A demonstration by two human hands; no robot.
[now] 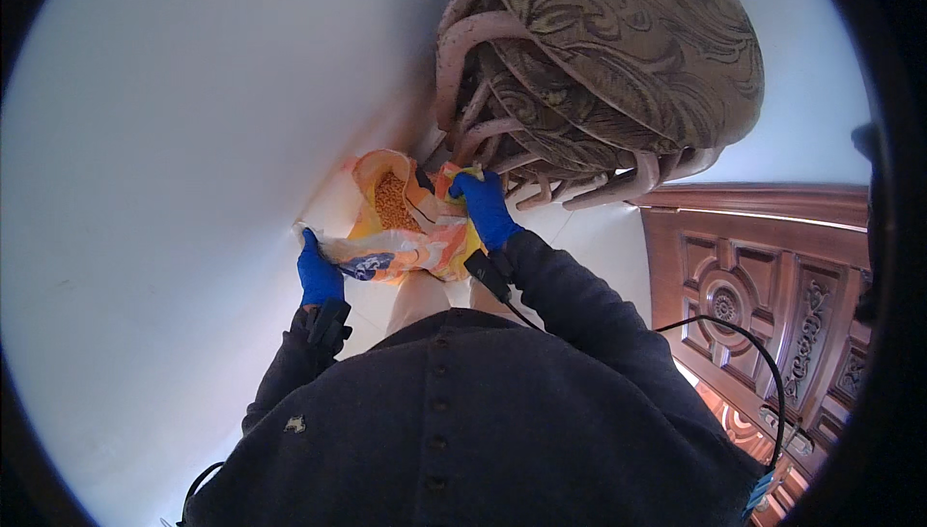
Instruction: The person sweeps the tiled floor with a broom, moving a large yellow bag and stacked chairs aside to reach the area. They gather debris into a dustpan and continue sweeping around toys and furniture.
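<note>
A large orange, yellow and white plastic sack point(434, 248) stands open in front of my legs. Orange-brown kernels or pellets point(395, 202) show inside its mouth. Wearing a blue glove, my left hand point(319, 270) grips a whitish edge of the sack on the left, close to the wall. My right hand point(484, 204), gloved in blue too, is closed on the crumpled upper edge at the sack's right side. The fingertips of both hands are partly hidden by the folds.
Stacked chairs with patterned brown upholstery point(630, 49) and curved pinkish legs stand just beyond my right hand. A pale wall point(166, 128) runs along the left. At the right is a carved brown door point(739, 295). A black cable point(768, 360) loops beside my right arm.
</note>
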